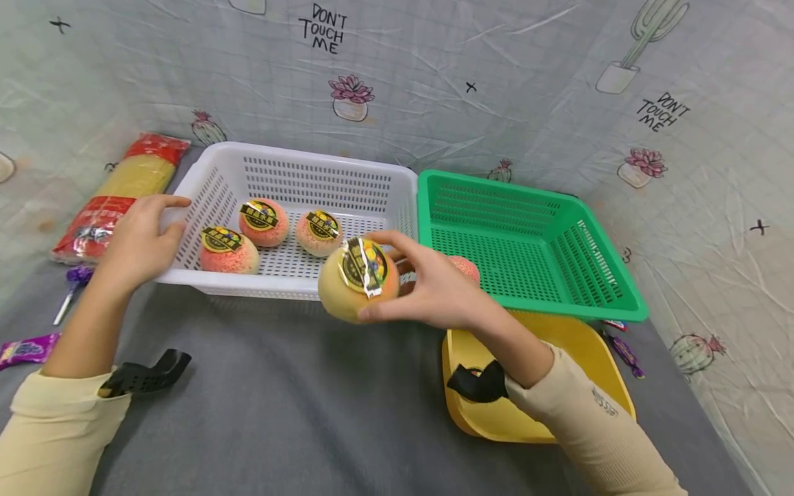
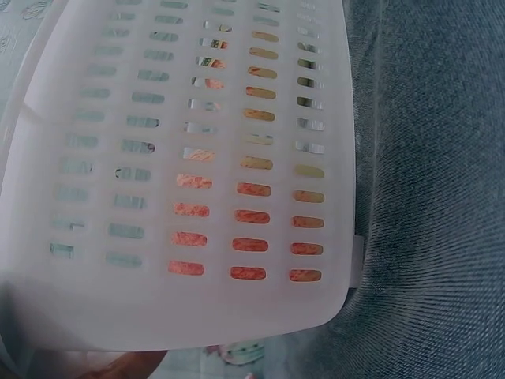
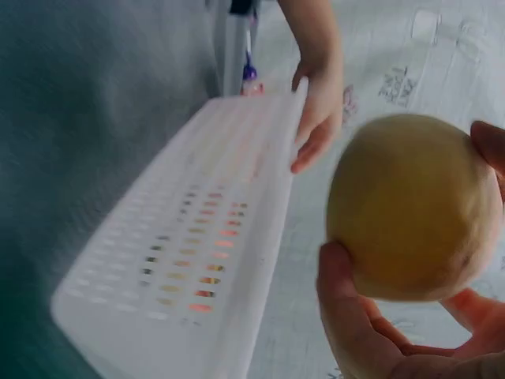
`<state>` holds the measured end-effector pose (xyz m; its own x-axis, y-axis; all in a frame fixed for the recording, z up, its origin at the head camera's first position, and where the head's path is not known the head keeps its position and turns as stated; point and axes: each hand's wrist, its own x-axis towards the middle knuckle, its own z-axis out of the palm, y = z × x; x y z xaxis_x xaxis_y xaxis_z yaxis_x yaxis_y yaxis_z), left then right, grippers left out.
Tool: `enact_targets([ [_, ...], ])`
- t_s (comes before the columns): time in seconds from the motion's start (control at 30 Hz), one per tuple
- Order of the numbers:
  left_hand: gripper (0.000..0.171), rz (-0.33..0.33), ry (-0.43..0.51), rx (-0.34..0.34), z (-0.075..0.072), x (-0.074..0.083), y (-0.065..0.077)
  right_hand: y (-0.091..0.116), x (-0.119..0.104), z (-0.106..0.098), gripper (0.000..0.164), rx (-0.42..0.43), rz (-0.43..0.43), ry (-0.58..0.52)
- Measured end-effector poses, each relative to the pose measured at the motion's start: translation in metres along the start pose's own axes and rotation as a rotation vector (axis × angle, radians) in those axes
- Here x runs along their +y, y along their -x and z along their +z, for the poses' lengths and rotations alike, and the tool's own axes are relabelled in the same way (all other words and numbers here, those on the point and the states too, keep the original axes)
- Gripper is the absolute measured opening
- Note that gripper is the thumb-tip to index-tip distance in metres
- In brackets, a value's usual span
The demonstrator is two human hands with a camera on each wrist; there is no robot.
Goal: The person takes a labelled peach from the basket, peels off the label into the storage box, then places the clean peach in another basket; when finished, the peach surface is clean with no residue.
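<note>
My right hand (image 1: 434, 286) holds a peach (image 1: 347, 282), yellow with a pinkish side and a shiny sticker, above the front edge of the white basket (image 1: 298, 286). In the right wrist view, thumb and fingers grip this peach (image 3: 410, 213) from its sides. Inside the white basket sit three pink-and-cream peaches with stickers: one near the front left (image 1: 232, 260), one behind it (image 1: 273, 231) and one further right (image 1: 313, 244). My left hand (image 1: 144, 238) rests at the basket's left rim. Through the slots of the basket wall (image 2: 158, 304), pink and yellow patches show in the left wrist view.
Right of the white basket stands a green basket (image 1: 546, 238); a pink peach (image 1: 466, 267) there is partly hidden by my right hand. A yellow basket (image 1: 540, 427) lies under my right forearm. A red-and-yellow packet (image 1: 124, 189), a lollipop (image 1: 77, 279) and wrapped candies (image 1: 27, 350) lie around.
</note>
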<state>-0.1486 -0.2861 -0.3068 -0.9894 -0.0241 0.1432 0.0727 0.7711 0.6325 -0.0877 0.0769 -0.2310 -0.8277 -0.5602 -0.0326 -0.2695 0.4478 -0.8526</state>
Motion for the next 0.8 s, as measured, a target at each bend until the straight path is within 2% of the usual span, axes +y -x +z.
enact_targets([
  [0.1,0.041,0.004,0.001,-0.01,0.0,-0.002,0.0,0.023,0.009,0.009,0.077,-0.074,-0.05,-0.038],
  [0.2,0.045,0.0,-0.009,-0.019,-0.002,0.002,0.004,0.043,0.019,0.021,0.076,-0.139,-0.072,-0.021],
  [0.27,0.046,0.016,-0.029,0.015,-0.004,0.011,0.01,0.053,0.025,0.029,0.075,-0.17,-0.053,0.016],
  [0.33,0.046,0.054,-0.039,0.077,-0.007,0.026,0.019,0.06,0.032,0.036,0.075,-0.201,-0.03,0.079],
  [0.4,0.043,0.173,-0.021,0.173,-0.008,0.045,0.03,0.065,0.039,0.042,0.074,-0.234,0.001,0.122],
  [0.47,0.04,0.375,0.042,0.233,-0.007,0.065,0.041,0.068,0.046,0.046,0.073,-0.264,0.027,0.154],
  [0.5,0.037,0.504,0.108,0.22,-0.006,0.075,0.047,0.068,0.049,0.047,0.072,-0.276,0.036,0.163],
  [0.57,0.033,0.762,0.22,0.111,-0.002,0.091,0.058,0.069,0.054,0.049,0.071,-0.293,0.055,0.175],
  [0.6,0.03,0.868,0.271,0.029,0.001,0.097,0.063,0.069,0.057,0.049,0.07,-0.298,0.063,0.182],
  [0.63,0.028,0.942,0.315,-0.063,0.005,0.102,0.068,0.068,0.058,0.049,0.07,-0.302,0.07,0.19],
  [0.67,0.027,0.994,0.352,-0.157,0.01,0.107,0.072,0.068,0.06,0.049,0.069,-0.305,0.076,0.197],
  [0.7,0.025,1.017,0.366,-0.248,0.015,0.11,0.076,0.067,0.061,0.049,0.07,-0.305,0.082,0.2],
  [0.8,0.023,1.02,0.339,-0.399,0.036,0.111,0.081,0.065,0.066,0.048,0.07,-0.301,0.092,0.203],
])
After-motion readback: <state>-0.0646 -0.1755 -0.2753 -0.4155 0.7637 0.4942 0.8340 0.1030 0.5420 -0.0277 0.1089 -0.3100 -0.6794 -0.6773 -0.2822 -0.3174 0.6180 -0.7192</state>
